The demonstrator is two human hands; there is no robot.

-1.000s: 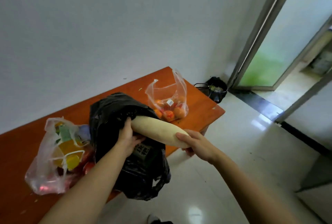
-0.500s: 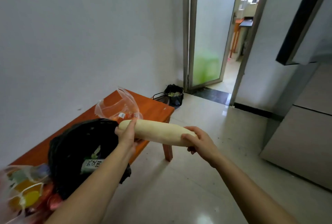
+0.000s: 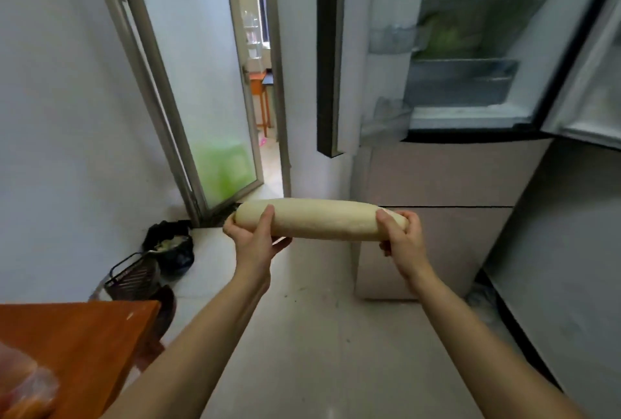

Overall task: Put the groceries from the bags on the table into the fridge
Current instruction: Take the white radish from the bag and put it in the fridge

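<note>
A long white radish (image 3: pixel 321 219) lies level in the air between both hands. My left hand (image 3: pixel 254 238) grips its left end and my right hand (image 3: pixel 401 241) grips its right end. Ahead at the upper right stands the fridge (image 3: pixel 447 180) with its upper doors open, showing shelves, a clear drawer and something green (image 3: pixel 447 37) on a shelf. The orange table (image 3: pixel 84 341) shows only its corner at the lower left, with the edge of a clear bag of fruit (image 3: pixel 23 388) on it.
The fridge's left door (image 3: pixel 331 49) swings out toward a frosted glass door (image 3: pixel 205 82) and an open doorway. A black bin bag (image 3: pixel 173 247) and a black wire basket (image 3: pixel 132 276) sit on the floor by the wall. Pale tiled floor (image 3: pixel 319 351) lies between me and the fridge.
I have turned right from the table to face the open fridge, carrying the radish out of the black bag. The bags have dropped out of view except one edge.
</note>
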